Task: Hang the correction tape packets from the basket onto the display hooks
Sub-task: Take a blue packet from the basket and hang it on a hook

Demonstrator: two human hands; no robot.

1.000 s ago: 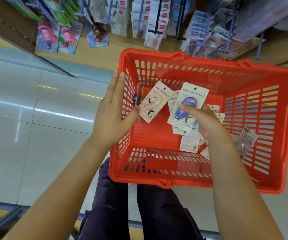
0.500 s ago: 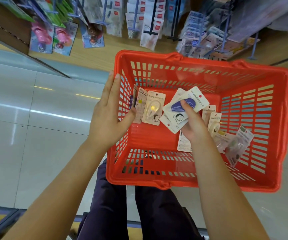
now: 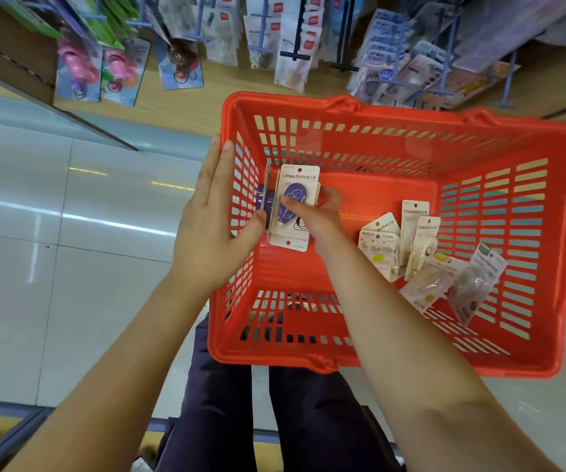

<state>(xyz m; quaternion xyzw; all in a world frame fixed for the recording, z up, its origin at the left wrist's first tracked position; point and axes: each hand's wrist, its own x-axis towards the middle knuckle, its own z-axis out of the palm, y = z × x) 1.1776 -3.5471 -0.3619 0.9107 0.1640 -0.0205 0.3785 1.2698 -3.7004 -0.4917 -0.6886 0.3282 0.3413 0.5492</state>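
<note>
The red basket (image 3: 394, 362) sits in front of my knees. My left hand (image 3: 206, 226) lies flat along the outside of its left wall, and its thumb reaches inside to pin a few upright correction tape packets (image 3: 263, 202) against that wall. My right hand (image 3: 319, 216) pinches a white packet with a purple correction tape (image 3: 293, 199), thumb on its front, and holds it up against those pinned packets. Several cream packets (image 3: 414, 247) lie loose on the basket floor at the right. Display hooks (image 3: 295, 46) with hanging packets run along the top.
Pink and green carded goods (image 3: 98, 69) hang at the upper left of the wooden display. More clear packets (image 3: 407, 73) hang at the upper right. Grey floor tiles (image 3: 70, 250) spread to the left. My dark trouser legs (image 3: 275, 420) are below the basket.
My right hand has carried the purple packet leftward across the basket to the packets under my left thumb. The loose pile it left behind stays at the right.
</note>
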